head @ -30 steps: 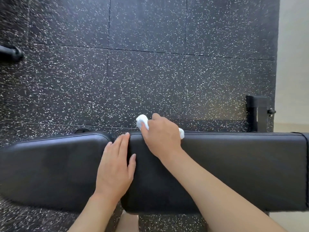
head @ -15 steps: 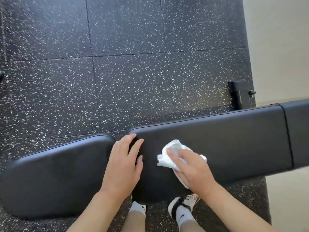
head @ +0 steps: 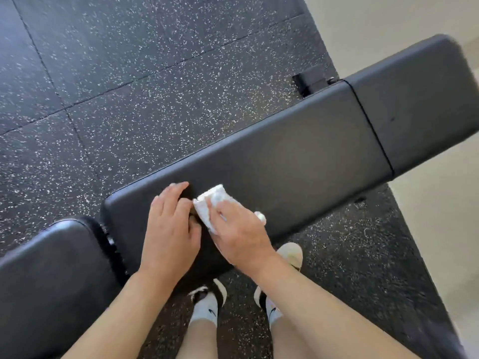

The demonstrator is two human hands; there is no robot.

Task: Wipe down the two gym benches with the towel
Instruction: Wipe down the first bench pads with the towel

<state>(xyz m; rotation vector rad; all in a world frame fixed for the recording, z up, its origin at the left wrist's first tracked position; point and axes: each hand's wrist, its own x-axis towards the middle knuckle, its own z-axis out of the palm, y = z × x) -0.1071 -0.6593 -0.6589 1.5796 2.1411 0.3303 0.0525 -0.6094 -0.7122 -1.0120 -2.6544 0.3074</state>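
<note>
A long black padded bench back (head: 298, 154) runs diagonally from lower left to upper right. Its separate black seat pad (head: 51, 275) lies at the lower left. My right hand (head: 238, 237) presses a crumpled white towel (head: 211, 204) flat onto the near left part of the long pad. My left hand (head: 171, 226) rests on the pad just left of the towel, its fingers touching the pad near the towel's edge. Most of the towel is hidden under my right hand.
Black rubber floor tiles (head: 155, 86) with white speckles lie beyond the bench. A black frame foot (head: 311, 82) shows behind the bench. A beige floor (head: 427, 242) begins at the right. My own feet in white socks and sandals (head: 207, 299) stand below the bench.
My right hand drew the towel from the far edge of the pad to its near part and leftward beside my left hand. The view tilted, so the bench now runs diagonally.
</note>
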